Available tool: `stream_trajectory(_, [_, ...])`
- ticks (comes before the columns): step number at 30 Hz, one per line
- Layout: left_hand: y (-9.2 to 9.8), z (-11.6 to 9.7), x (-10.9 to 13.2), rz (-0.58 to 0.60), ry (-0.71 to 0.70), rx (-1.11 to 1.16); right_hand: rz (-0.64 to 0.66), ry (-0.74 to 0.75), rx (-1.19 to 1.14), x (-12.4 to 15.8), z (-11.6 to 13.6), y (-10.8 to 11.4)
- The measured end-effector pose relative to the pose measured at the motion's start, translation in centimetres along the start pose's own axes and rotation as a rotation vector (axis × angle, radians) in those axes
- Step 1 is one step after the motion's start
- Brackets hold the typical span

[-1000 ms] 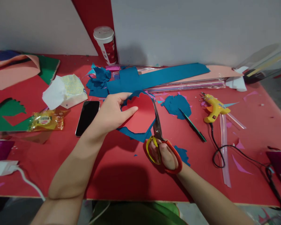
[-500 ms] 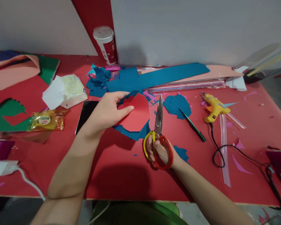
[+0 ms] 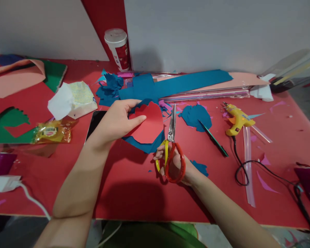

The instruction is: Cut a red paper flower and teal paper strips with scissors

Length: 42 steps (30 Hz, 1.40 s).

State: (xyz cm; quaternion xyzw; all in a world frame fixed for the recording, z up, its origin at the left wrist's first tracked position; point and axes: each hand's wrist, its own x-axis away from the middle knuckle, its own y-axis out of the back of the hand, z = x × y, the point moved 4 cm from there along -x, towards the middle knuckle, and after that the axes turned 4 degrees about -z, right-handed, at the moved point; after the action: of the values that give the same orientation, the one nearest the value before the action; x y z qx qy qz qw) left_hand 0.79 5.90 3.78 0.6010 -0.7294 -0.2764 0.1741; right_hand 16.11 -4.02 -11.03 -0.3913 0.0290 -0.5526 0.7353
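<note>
My left hand (image 3: 121, 119) pinches a red paper cutout (image 3: 151, 125) with a scalloped edge, thumb on top. A blue sheet of paper (image 3: 150, 147) lies under the cutout and sticks out below and above it. In my right hand (image 3: 175, 160) are scissors (image 3: 172, 125) with one yellow and one red handle. Their blades look closed, point away from me and stand just right of the paper, apart from it. A blue paper cutout (image 3: 196, 116) rests on the table to the right, with a green pen (image 3: 214, 138) lying across its edge.
A yellow glue gun (image 3: 238, 119) with a black cord lies at right near clear strips (image 3: 248, 165). Blue paper strips (image 3: 193, 82) lie at the back by a lidded paper cup (image 3: 117, 48). A phone (image 3: 93, 124), tissue pack (image 3: 79, 100) and yellow wrapper (image 3: 53, 132) are at left.
The scissors have turned more upright and shifted slightly left toward the paper, and my right fingers have moved in the handles. My left hand keeps its hold on the paper.
</note>
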Motion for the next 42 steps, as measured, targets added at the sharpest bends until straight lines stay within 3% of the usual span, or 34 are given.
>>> stream_trajectory(12, [0.3,0.0,0.2,0.004,-0.009,0.041,0.260,0.156,0.054,1.5,1.0,-1.1])
stream_trajectory(18, [0.3,0.0,0.3,0.050,-0.018,0.036,0.248,0.145,0.130,1.6,1.2,-1.1])
stream_trajectory(30, [0.1,0.6,0.4,0.028,-0.028,-0.048,0.142,0.173,0.271,2.2,1.3,-0.8])
stream_trajectory(42, [-0.7,1.2,0.7,0.031,-0.008,0.125,0.133,0.258,0.311,2.0,1.8,-1.3])
